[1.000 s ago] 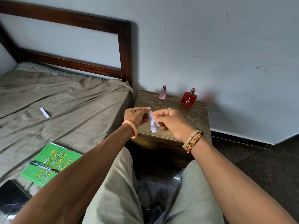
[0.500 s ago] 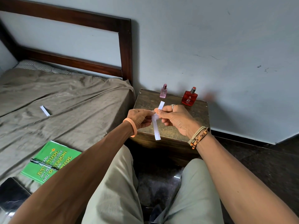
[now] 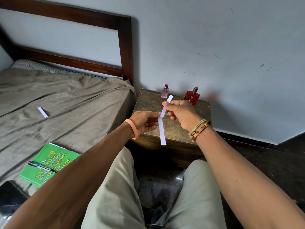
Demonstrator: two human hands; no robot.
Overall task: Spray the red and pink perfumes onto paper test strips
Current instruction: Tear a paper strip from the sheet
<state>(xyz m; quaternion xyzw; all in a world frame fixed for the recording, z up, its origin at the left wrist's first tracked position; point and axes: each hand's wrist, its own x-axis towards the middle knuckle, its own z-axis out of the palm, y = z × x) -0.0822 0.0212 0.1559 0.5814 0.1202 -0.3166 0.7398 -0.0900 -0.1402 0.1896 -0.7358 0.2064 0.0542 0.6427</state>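
Note:
A long white paper strip [image 3: 161, 131] hangs in front of me over the wooden bedside table [image 3: 148, 103]. My left hand [image 3: 145, 122] pinches its middle and my right hand [image 3: 180, 113] pinches it near the top end. At the table's back edge stand a small pink perfume bottle [image 3: 165, 91] and, to its right, a red perfume bottle [image 3: 192, 96], both upright and untouched. A second white strip [image 3: 42, 112] lies on the bed sheet to the left.
The bed [image 3: 66, 103] with a dark wooden headboard [image 3: 125, 47] is to the left. A green book [image 3: 47, 164] with a pen on it and a dark phone [image 3: 9, 194] lie near the bed's front edge. My knees are below the table.
The folded strip has been opened out and now hangs straight. My right hand has risen with the top end; my left hand slid lower along it.

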